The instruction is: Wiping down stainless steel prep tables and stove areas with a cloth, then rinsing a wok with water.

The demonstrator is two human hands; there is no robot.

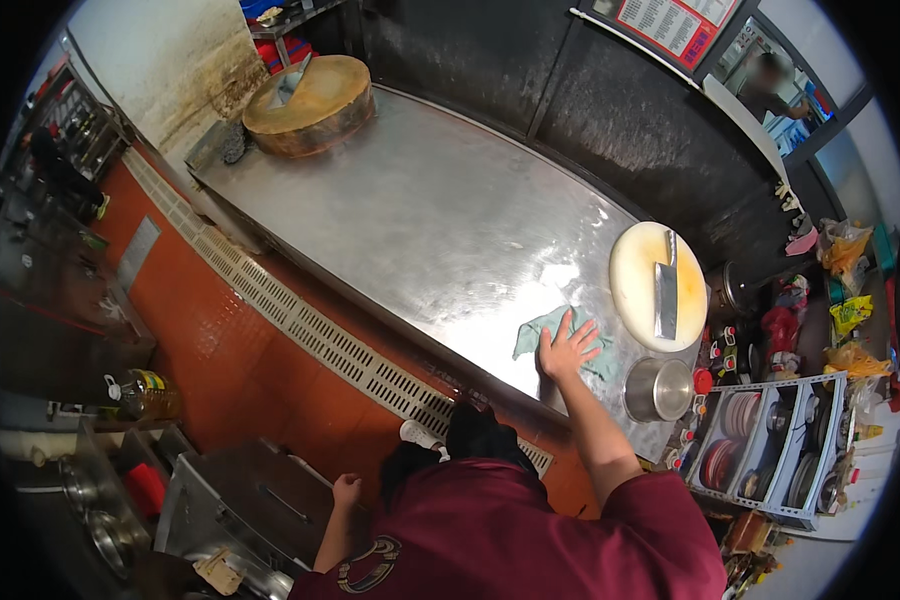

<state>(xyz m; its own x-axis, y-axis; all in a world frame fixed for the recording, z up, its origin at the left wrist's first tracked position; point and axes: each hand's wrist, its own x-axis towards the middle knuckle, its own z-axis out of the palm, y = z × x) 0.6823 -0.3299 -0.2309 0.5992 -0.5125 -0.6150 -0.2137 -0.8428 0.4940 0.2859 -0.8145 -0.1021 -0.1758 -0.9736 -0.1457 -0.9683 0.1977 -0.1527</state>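
Observation:
My right hand (568,349) lies flat with fingers spread on a pale green cloth (532,334), pressing it against a stainless-steel worktop (420,217). The cloth is crumpled and spreads out on both sides of the palm. Just beyond it sits a round white cutting board (630,277) with a cleaver (666,300) lying on top. A steel pot (656,390) stands to the right of my wrist. My left hand (346,489) hangs low by my side, above the floor, its fingers curled and nothing visible in them.
A thick round wooden chopping block (311,120) with another blade (294,79) on it stands at the worktop's far left end. A rack of plates (765,442) and bottles (727,349) are at right. A slotted drain (330,337) runs along the red floor. Two other people are farther off.

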